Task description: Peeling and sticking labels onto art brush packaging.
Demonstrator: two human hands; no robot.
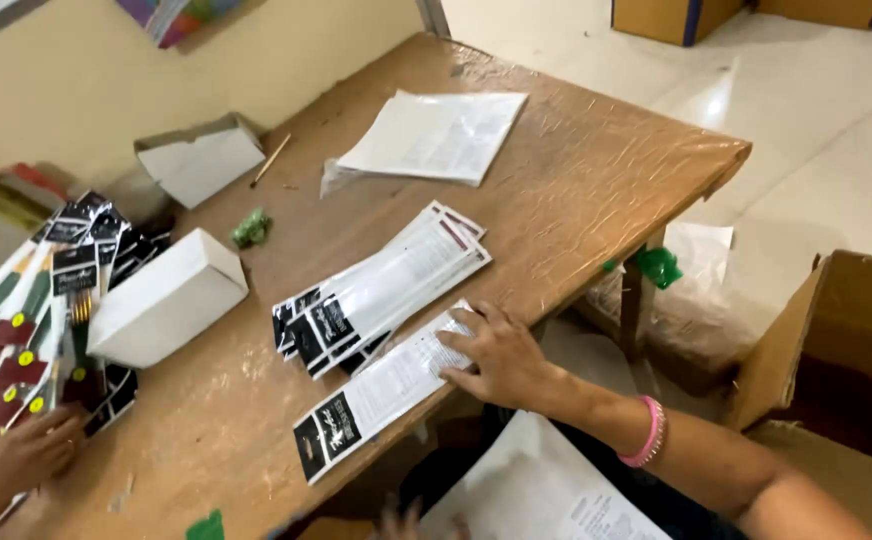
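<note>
My right hand (pixel 496 358), with a pink bracelet on its wrist, lies flat with spread fingers on a long white packet with a black end (pixel 376 395) at the table's near edge. Just beyond it is a fanned stack of similar packets (pixel 381 290). My left hand (pixel 28 450) rests at the lower left on a pile of maroon, green and black packets (pixel 26 330), fingers loosely on top. Nothing is gripped by either hand.
A white box (pixel 166 297) lies beside the pile, with an open box (pixel 199 158) behind it. Clear-wrapped sheets (pixel 434 135) sit at the far side of the wooden table (pixel 596 170). Printed paper (pixel 536 490) lies on my lap. Cardboard cartons (pixel 846 330) stand on the right.
</note>
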